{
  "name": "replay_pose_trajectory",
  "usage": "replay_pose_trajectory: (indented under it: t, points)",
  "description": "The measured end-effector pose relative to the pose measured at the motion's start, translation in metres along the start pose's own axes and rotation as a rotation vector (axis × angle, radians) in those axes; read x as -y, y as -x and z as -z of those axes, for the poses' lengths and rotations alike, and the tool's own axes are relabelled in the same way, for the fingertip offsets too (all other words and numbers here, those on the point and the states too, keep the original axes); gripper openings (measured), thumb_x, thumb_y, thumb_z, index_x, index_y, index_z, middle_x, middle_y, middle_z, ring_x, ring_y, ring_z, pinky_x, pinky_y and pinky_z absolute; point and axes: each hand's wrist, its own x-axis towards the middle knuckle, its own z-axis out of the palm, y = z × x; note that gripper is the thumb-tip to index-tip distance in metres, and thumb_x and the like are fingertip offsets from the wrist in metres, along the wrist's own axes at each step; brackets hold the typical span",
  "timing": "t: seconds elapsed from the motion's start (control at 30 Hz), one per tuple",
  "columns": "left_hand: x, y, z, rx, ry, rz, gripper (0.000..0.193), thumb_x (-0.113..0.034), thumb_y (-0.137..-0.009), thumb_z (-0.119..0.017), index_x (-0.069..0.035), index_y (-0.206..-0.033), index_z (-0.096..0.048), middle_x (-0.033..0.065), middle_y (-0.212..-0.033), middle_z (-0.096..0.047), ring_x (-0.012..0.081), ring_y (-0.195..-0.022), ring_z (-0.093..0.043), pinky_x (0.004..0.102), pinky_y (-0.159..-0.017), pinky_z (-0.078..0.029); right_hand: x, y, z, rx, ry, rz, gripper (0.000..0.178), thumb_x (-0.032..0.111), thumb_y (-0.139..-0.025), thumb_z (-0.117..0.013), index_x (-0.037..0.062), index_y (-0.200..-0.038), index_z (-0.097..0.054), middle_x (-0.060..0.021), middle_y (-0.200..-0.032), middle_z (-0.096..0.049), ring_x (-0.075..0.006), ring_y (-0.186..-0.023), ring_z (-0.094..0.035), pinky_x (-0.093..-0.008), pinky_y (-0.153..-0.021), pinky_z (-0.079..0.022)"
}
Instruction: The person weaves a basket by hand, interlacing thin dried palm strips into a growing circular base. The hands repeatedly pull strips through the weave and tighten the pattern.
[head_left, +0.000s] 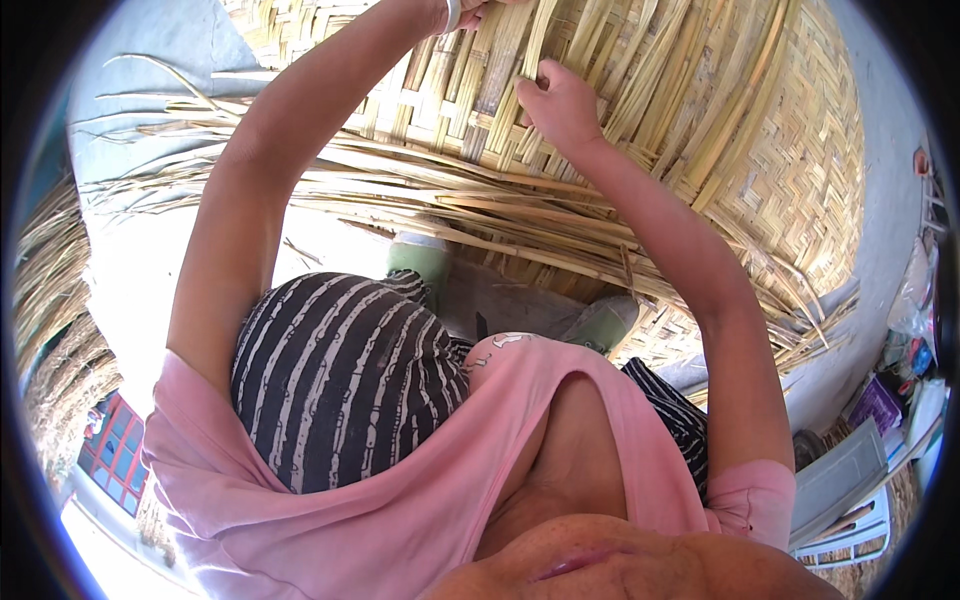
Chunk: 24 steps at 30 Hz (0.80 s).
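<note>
A large woven mat (440, 110) of flat, straw-coloured reed strips spreads before me. My right hand (565, 108) is closed in a pinch on a pale reed strip (540, 35) lying over the weave. At the upper edge of the view, my left hand (468, 16) rests near the same strips, with a white band at its wrist. Its fingers look curled, but the view cuts part of them off, so what they hold is hidden. Long loose strip ends (430, 190) fan out along the near side of the mat, crossing below both hands.
My feet, in green shoes (418, 262), are just under the mat's near edge. Bundles of dry stalks (45, 270) stand at the far left. To the right are a grey panel (845, 475), a light blue plastic rack (850, 535) and a purple item (877, 402).
</note>
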Motion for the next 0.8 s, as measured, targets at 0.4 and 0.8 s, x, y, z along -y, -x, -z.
replay_pose_trajectory:
  t: [0.4,0.8]
  points:
    - [0.012,0.056,0.007,0.252,0.425,-0.165,0.025,-0.018,-0.089,-0.072,-0.002,-0.108,-0.068,0.0045,-0.096,-0.071,0.0173,-0.082,-0.066,0.0335,-0.081,-0.053,-0.017,-0.004,-0.011,0.050,0.460,0.229,0.034,0.030,-0.091,-0.060,0.0090,-0.117,-0.062,-0.0127,-0.106,-0.070,-0.0309,-0.094,-0.067,-0.0411,-0.082,-0.051]
    - [0.127,0.111,0.035,-0.478,0.511,-0.220,0.009,-0.003,-0.090,-0.066,-0.005,-0.099,-0.067,0.0068,-0.093,-0.067,0.0158,-0.077,-0.067,0.0275,-0.077,-0.060,-0.027,-0.015,-0.021,0.086,0.470,0.167,0.018,0.019,-0.092,-0.055,0.0109,-0.105,-0.064,-0.0124,-0.106,-0.066,-0.0314,-0.090,-0.066,-0.0444,-0.078,-0.053]
